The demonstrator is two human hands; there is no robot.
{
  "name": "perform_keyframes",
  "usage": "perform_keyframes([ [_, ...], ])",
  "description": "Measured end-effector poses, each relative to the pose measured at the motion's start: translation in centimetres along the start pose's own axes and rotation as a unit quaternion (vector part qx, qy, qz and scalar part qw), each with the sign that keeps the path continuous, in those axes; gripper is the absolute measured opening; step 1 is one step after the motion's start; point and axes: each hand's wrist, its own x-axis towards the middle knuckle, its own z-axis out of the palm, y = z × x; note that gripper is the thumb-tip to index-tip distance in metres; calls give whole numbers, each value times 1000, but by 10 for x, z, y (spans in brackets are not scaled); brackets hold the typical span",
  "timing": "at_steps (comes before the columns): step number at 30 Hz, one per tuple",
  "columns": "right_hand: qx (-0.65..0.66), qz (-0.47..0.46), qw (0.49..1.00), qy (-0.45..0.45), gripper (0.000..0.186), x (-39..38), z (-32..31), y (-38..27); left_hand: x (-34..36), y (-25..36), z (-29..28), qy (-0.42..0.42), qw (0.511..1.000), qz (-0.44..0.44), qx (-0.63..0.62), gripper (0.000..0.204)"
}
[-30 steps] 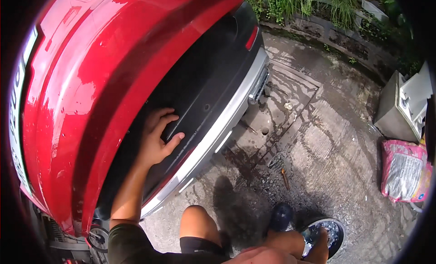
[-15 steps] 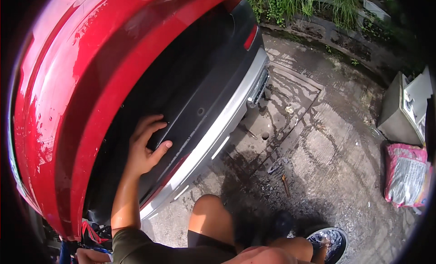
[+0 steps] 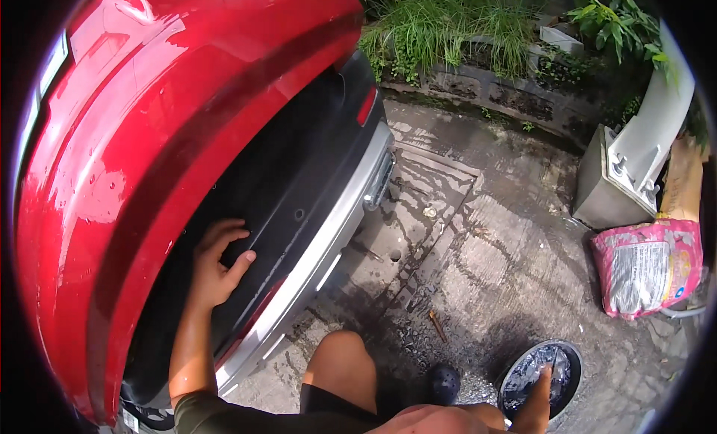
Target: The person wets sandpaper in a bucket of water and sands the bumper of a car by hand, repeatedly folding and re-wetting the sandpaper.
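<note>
A single head-worn fisheye view looks steeply down from close above the rear of a red car, which fills the left half; wet concrete ground spreads right, the person's knee rises from the lower edge, edges curve toward the rim

above: red car body overhangs the bumper
right: wet ground open up to the pink bag

Wet, cracked concrete ground lies in patchy sunlight — darker where water has pooled. A low block wall topped with grass (and leafy plants) runs along the far edge, with a grey metal post base and a pink sack near it.
</note>
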Motion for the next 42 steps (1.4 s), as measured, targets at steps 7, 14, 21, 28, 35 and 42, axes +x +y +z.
perform_keyframes([
  [7,-65,-34,997,-15,35,-7,-91,2,-9,6,0,14,1000,-6,27,33],
  [14,246,44,946,207,29,-79,-95,-11,-6,-1,8,-10,997,-71,-25,30],
  [21,370,-122,767,509,15,-158,-123,-59,-23,3,-23,-58,995,-81,32,33],
  [28,514,-314,641,475,20,-251,-341,-187,2,-8,24,7,995,35,-94,32],
  [35,539,-587,540,270,25,-478,-473,-348,2,-20,25,36,994,96,-49,34],
  [42,559,-639,498,178,20,-507,-478,-376,1,-20,23,25,993,108,-28,32],
])
